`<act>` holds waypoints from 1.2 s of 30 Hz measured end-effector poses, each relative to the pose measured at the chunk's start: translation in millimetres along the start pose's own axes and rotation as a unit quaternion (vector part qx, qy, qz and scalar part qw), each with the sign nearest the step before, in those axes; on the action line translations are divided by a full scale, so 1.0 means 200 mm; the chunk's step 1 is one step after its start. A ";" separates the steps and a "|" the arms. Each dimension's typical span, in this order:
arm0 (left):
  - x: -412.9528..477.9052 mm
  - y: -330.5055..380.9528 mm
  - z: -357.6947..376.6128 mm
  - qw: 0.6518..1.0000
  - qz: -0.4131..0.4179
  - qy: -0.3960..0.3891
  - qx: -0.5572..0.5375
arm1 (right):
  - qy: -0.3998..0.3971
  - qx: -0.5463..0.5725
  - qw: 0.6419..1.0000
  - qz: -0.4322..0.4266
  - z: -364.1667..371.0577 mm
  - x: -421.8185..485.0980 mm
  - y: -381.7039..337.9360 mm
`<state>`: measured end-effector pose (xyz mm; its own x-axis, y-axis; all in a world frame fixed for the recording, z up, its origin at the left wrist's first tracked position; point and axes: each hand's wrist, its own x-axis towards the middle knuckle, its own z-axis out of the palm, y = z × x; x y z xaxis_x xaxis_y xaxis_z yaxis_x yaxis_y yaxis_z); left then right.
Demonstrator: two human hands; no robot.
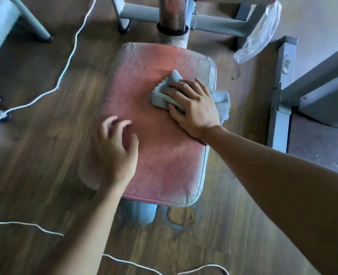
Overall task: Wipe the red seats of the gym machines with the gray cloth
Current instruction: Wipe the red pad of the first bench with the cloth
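Note:
A worn red seat [154, 139] with cracked, dusty edges fills the middle of the view, mounted on a grey post. The crumpled gray cloth [160, 94] lies on the seat's far right part. My right hand [192, 108] presses flat on the cloth with fingers spread, pointing left. Part of the cloth sticks out past the seat's right edge behind my palm. My left hand [114, 149] hovers over the seat's left side, blurred, fingers loosely curled and holding nothing.
A rusty upright post [172, 14] and grey machine frame bars [213, 24] stand behind the seat. A white cord [68, 58] snakes over the wooden floor at left and front. Clear plastic wrap [259, 36] hangs at the right, beside a grey metal frame [281, 100].

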<state>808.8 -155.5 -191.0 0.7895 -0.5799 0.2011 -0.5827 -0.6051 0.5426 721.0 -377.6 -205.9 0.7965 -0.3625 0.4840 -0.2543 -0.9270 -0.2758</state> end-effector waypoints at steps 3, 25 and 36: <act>-0.14 0.09 0.06 0.997 0.066 -0.004 0.031 | 0.011 0.006 1.000 -0.004 0.00 0.00 0.01; -0.11 0.07 0.08 0.996 0.072 -0.020 0.058 | -0.035 -0.003 0.998 0.043 0.00 -0.02 -0.02; -0.12 0.05 0.09 0.996 0.087 0.029 -0.017 | -0.053 0.004 0.995 0.083 -0.02 -0.08 -0.06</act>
<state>780.6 -157.4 -204.2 0.6874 -0.6409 0.3417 -0.7057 -0.4781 0.5229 709.3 -360.2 -207.9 0.7977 -0.4978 0.3402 -0.3830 -0.8542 -0.3517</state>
